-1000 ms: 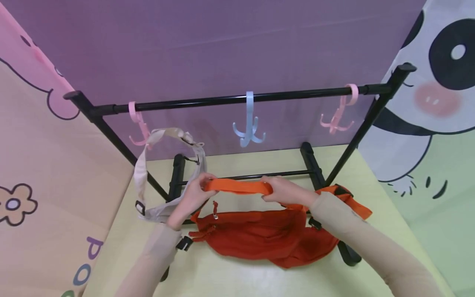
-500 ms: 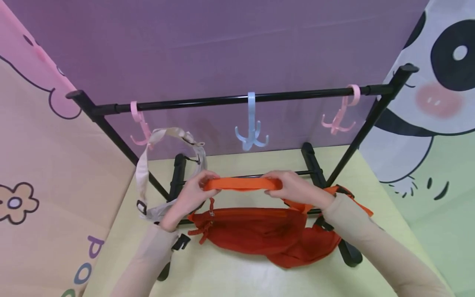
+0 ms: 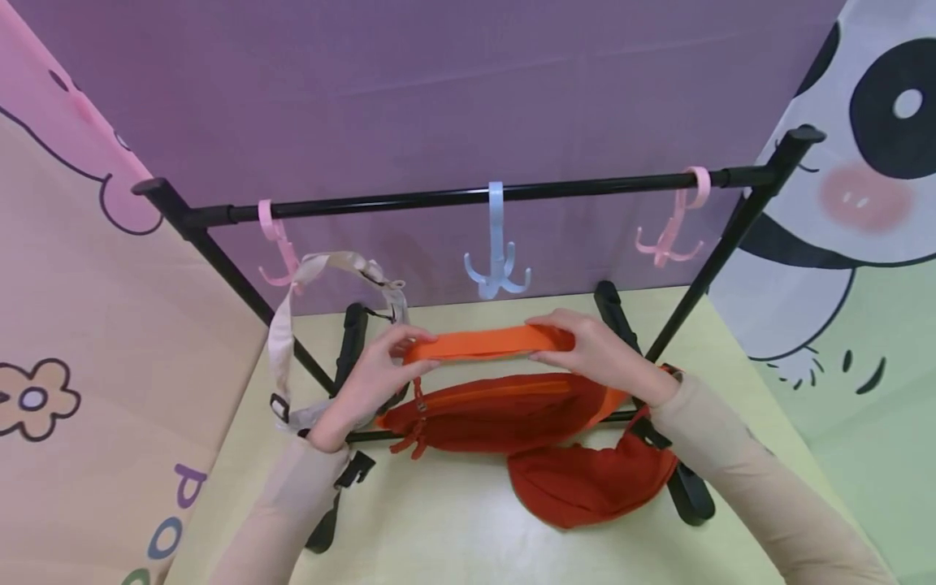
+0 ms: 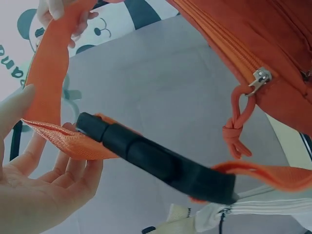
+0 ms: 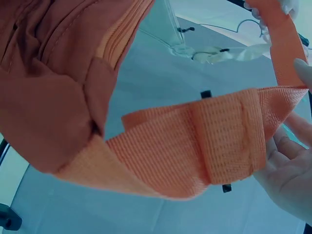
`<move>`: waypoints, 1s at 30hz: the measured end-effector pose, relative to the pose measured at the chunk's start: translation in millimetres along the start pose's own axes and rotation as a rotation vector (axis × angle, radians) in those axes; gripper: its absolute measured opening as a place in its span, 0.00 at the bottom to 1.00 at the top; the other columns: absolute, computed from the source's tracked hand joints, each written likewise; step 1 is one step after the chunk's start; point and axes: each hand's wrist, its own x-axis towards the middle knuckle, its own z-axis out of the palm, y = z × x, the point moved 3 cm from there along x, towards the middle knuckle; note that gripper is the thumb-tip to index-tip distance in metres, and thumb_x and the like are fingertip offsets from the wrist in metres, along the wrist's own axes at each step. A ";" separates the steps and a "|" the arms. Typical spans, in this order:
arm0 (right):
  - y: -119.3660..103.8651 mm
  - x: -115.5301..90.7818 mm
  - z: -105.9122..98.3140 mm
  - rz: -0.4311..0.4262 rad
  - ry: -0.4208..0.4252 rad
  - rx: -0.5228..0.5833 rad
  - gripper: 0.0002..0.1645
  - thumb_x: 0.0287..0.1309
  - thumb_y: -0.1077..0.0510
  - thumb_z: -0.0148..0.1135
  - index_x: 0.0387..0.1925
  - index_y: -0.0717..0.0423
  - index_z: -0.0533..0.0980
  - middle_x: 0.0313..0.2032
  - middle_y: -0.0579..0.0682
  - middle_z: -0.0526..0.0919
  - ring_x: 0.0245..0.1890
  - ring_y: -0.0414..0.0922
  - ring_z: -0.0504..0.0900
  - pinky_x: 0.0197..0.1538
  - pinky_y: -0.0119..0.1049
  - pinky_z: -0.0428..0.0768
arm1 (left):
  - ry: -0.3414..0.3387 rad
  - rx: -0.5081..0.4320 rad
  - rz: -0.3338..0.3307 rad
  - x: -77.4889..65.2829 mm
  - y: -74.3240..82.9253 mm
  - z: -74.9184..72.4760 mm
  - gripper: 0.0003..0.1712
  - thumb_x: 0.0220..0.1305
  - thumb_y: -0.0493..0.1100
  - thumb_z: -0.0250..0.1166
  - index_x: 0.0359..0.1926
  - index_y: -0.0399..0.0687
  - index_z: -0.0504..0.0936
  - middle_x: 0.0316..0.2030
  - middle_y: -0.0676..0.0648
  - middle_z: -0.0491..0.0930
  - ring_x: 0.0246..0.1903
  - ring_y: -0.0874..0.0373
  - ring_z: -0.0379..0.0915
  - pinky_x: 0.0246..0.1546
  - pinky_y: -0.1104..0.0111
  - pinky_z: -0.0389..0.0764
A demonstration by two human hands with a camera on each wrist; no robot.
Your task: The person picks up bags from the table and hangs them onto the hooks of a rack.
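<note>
My left hand and right hand pinch an orange strap between them in the head view. Below it hangs the red waist bag that the strap belongs to, zip side up. In the left wrist view, the strap runs into a black buckle, and a zip pull dangles from the bag. The right wrist view shows a folded webbing section beside the right hand. A red pouch-shaped piece lies on the table under the bag; whether it joins the bag I cannot tell.
A black rack's top bar carries a left pink hook, a blue hook and a right pink hook. A whitish bag hangs from the left pink hook. The rack stands on a pale table.
Both hands have risen slightly with the strap, and the right hand has moved rightward, widening the gap between them. The bag has lifted, separating visibly from the red piece below.
</note>
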 end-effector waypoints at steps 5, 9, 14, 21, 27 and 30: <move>-3.6 0.8 -8.4 -0.051 0.080 -0.005 0.28 0.46 0.56 0.65 0.51 0.59 0.72 0.45 0.53 0.77 0.46 0.47 0.75 0.47 0.42 0.73 | -0.015 -0.045 -0.004 1.3 9.2 -1.4 0.18 0.50 0.43 0.67 0.44 0.47 0.76 0.44 0.50 0.74 0.43 0.57 0.69 0.48 0.60 0.67; -6.5 1.5 -15.1 -0.056 0.148 0.008 0.27 0.45 0.57 0.66 0.50 0.59 0.74 0.44 0.52 0.78 0.45 0.46 0.75 0.48 0.43 0.72 | -0.013 -0.072 -0.023 2.1 15.8 -1.8 0.19 0.51 0.45 0.66 0.45 0.47 0.76 0.45 0.50 0.74 0.44 0.56 0.69 0.49 0.60 0.67; -9.1 1.6 -22.2 -0.056 0.229 0.046 0.24 0.46 0.57 0.65 0.48 0.57 0.75 0.39 0.48 0.79 0.39 0.41 0.74 0.42 0.35 0.72 | 0.023 -0.068 -0.023 4.2 23.7 -1.9 0.18 0.53 0.45 0.64 0.46 0.49 0.76 0.45 0.51 0.73 0.44 0.57 0.68 0.48 0.61 0.67; -16.7 1.6 -29.5 -0.079 0.293 0.065 0.20 0.51 0.58 0.61 0.48 0.57 0.75 0.39 0.48 0.77 0.34 0.39 0.70 0.28 0.27 0.69 | 0.104 -0.061 0.014 8.4 34.8 -1.1 0.16 0.55 0.47 0.62 0.45 0.51 0.77 0.45 0.52 0.73 0.44 0.58 0.68 0.46 0.62 0.68; -21.0 4.5 -36.9 -0.093 0.345 0.061 0.18 0.55 0.59 0.57 0.49 0.55 0.75 0.42 0.48 0.77 0.41 0.41 0.73 0.39 0.28 0.72 | 0.182 -0.075 0.107 14.4 46.0 -2.6 0.14 0.56 0.45 0.62 0.44 0.47 0.78 0.43 0.50 0.74 0.41 0.60 0.68 0.44 0.64 0.69; -22.5 7.1 -40.9 -0.095 0.369 0.056 0.17 0.56 0.60 0.56 0.49 0.55 0.75 0.43 0.49 0.77 0.40 0.40 0.73 0.40 0.29 0.71 | 0.218 -0.072 0.138 18.3 50.4 -2.5 0.14 0.57 0.44 0.61 0.44 0.46 0.78 0.42 0.50 0.75 0.38 0.60 0.67 0.41 0.67 0.69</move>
